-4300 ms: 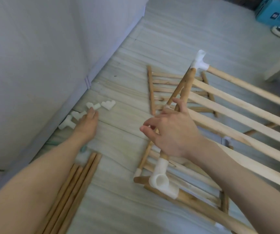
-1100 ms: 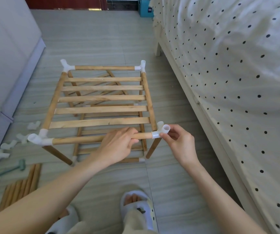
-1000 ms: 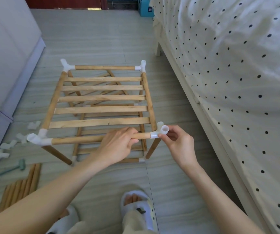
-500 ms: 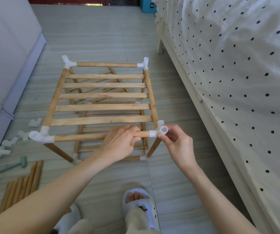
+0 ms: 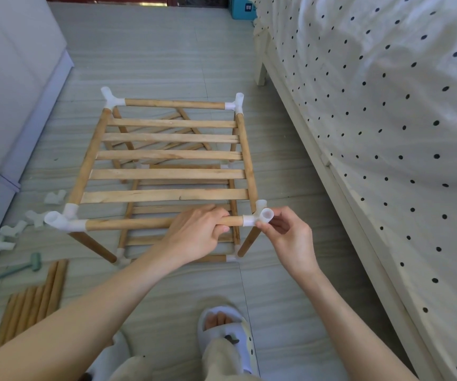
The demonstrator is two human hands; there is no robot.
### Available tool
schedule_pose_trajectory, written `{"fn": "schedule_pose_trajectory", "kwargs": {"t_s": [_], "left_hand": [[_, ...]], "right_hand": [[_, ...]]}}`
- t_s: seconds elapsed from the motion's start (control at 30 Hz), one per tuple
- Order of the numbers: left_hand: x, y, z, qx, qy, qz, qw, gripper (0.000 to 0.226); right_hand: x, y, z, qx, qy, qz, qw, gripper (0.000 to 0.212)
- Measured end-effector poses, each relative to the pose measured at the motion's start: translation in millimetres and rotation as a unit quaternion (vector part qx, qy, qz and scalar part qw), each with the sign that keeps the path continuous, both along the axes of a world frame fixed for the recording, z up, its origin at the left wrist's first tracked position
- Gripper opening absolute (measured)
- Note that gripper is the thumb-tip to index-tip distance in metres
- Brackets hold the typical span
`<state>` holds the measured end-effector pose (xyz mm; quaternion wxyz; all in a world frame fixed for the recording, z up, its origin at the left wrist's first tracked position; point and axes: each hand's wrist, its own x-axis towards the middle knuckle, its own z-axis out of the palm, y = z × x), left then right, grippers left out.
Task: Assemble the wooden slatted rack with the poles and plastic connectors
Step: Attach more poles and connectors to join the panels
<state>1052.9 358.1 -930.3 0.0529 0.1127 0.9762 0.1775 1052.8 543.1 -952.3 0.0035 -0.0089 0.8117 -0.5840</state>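
Observation:
The wooden slatted rack (image 5: 167,155) stands upright on the floor, its upper shelf of flat slats framed by round poles with white plastic connectors at the corners. A lower slatted shelf shows beneath. My left hand (image 5: 197,232) is wrapped around the near front pole (image 5: 128,224). My right hand (image 5: 288,237) pinches the near right corner connector (image 5: 261,215) between thumb and fingers. The near left connector (image 5: 59,220) and the two far ones (image 5: 110,97) are free.
Loose white connectors (image 5: 7,235) lie on the floor by the grey cabinet (image 5: 7,92) at left. A bundle of spare poles (image 5: 34,295) and a green mallet (image 5: 33,262) lie at lower left. A bed with a dotted cover (image 5: 387,133) runs along the right. My slippered feet (image 5: 222,328) are below.
Since 4.3 s ago the rack went from lying tilted on the floor to standing upright, and both hands took hold of its near front edge. Over the last second the hands barely shift.

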Motion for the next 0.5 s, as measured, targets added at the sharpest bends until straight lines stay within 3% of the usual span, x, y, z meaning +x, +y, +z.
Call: {"fn": "schedule_pose_trajectory", "kwargs": {"t_s": [0.13, 0.37, 0.5], "left_hand": [[0.0, -0.3, 0.6, 0.011, -0.007, 0.003, 1.000, 0.031], [-5.5, -11.3, -5.1, 0.026, -0.018, -0.048, 0.998, 0.028], [-2.2, -39.5, -2.9, -0.026, -0.051, -0.068, 0.996, 0.034]], "right_hand": [[3.5, -3.4, -2.8, -0.042, -0.011, -0.008, 0.999, 0.023], [6.0, -2.9, 2.9, -0.022, -0.023, -0.004, 0.999, 0.018], [25.6, -15.5, 2.2, -0.025, -0.031, 0.045, 0.998, 0.027]]}}
